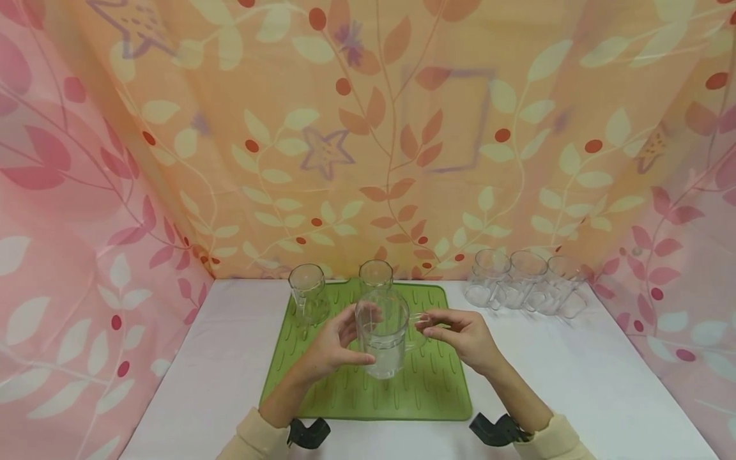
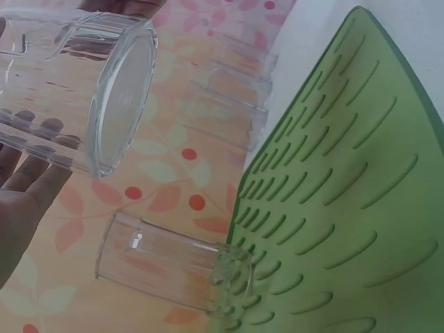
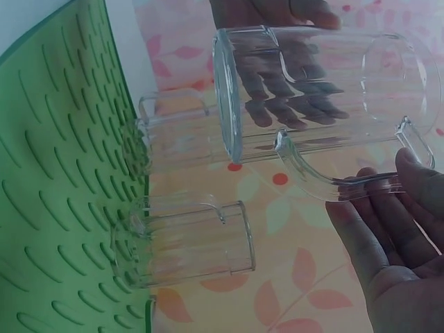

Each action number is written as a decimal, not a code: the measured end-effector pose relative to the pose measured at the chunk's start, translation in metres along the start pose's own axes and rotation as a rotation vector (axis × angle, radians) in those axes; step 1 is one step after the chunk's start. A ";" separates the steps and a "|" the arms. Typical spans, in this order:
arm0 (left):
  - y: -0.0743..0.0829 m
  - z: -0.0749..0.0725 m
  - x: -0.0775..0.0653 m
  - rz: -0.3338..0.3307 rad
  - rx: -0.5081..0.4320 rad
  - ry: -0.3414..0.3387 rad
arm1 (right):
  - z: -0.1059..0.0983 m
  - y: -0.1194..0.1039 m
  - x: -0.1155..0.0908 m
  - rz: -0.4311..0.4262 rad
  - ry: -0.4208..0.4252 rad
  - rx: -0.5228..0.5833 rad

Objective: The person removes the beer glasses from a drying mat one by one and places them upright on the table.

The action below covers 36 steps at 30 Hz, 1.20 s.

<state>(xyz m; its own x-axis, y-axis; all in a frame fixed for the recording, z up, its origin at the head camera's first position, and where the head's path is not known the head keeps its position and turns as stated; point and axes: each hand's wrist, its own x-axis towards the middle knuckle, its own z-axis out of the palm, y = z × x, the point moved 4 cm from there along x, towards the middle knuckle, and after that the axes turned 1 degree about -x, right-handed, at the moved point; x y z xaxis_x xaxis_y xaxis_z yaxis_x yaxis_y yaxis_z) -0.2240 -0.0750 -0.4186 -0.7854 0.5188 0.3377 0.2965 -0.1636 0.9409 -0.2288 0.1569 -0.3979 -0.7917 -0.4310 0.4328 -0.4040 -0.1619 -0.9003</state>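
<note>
Both hands hold a clear glass mug [image 1: 386,356] upright above the green ribbed mat [image 1: 402,399]. My left hand [image 1: 333,342] grips the mug's body from the left, thumb at the front and fingers round the far side. On the other side, my right hand [image 1: 467,337] pinches the mug's handle [image 3: 312,177] between thumb and fingers. The left wrist view shows the thick base of the mug [image 2: 128,97] raised off the mat. Through the glass, the right wrist view shows the left fingers [image 3: 277,97] against the wall.
At the mat's back edge stand two more glass mugs, one at the left [image 1: 310,297] and one in the middle [image 1: 376,271], behind the held mug. Three further glass mugs [image 1: 520,284] stand in a row at the table's back right. Patterned cloth [image 1: 368,191] encloses the white table [image 1: 546,377].
</note>
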 end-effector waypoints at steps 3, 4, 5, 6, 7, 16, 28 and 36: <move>0.000 0.001 0.000 0.017 -0.010 -0.008 | -0.001 -0.001 -0.001 0.007 0.011 -0.013; 0.000 0.001 0.001 0.027 -0.012 -0.011 | -0.001 -0.001 -0.001 0.006 0.015 -0.019; 0.000 0.001 0.001 0.036 -0.016 -0.015 | -0.001 -0.002 -0.001 -0.004 0.013 -0.030; 0.000 0.002 0.001 0.038 -0.019 -0.017 | -0.002 -0.002 -0.002 -0.002 0.018 -0.034; 0.000 0.002 0.001 0.040 -0.017 -0.020 | -0.002 -0.002 -0.002 -0.007 0.020 -0.041; -0.003 0.007 0.002 0.072 0.022 -0.054 | -0.004 -0.004 -0.008 -0.085 0.036 -0.112; -0.007 0.003 -0.004 0.036 0.059 0.001 | -0.018 -0.003 -0.017 -0.038 0.123 -0.192; -0.014 -0.011 -0.020 0.026 0.145 0.046 | -0.033 -0.006 -0.026 -0.077 0.200 -0.239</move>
<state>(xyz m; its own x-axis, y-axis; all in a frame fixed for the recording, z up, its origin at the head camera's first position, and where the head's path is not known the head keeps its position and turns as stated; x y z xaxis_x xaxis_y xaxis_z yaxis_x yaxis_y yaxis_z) -0.2189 -0.0924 -0.4382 -0.7993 0.4765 0.3661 0.3902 -0.0517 0.9193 -0.2209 0.1989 -0.4029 -0.8192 -0.2389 0.5214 -0.5440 0.0357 -0.8383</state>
